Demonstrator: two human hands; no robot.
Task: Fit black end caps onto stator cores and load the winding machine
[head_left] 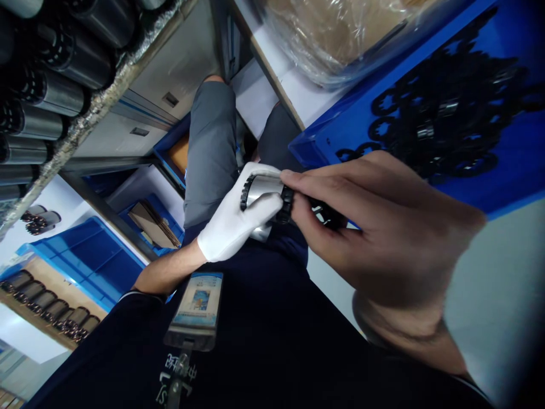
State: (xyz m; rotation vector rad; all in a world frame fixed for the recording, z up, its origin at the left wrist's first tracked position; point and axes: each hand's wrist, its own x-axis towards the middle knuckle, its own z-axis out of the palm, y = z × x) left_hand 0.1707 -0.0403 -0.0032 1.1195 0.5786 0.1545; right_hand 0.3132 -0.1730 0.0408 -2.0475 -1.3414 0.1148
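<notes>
The left hand (230, 221), in a white glove, has its grip closed round a shiny metal tube (264, 186), held up over the person's lap. The tube looks hard and stiff, and likely a bit heavy for its size. Its smooth side could be slippery, so the round middle seems the best place to hold it. A black ring (286, 205) with little bumps sits at its right end. It looks light and stiff, and its thin bits might snap if squeezed hard. The bare right hand (374, 221) has its thumb and finger close together, touching that end. More black bits show under this hand, but it is too dark there to tell if it holds them.

Far to the left, more metal tubes (63, 96) lie in rows behind a shiny silver edge (123, 74). Below them are a blue crate (85, 255) and a row of dark round parts (55, 307). Grey cupboard doors (170, 99) stand past the knees. To the right, a white tabletop (306, 102) holds a clear plastic bag (332, 34) and a blue bin (319, 133) with a big pile of black rings (451, 113).
</notes>
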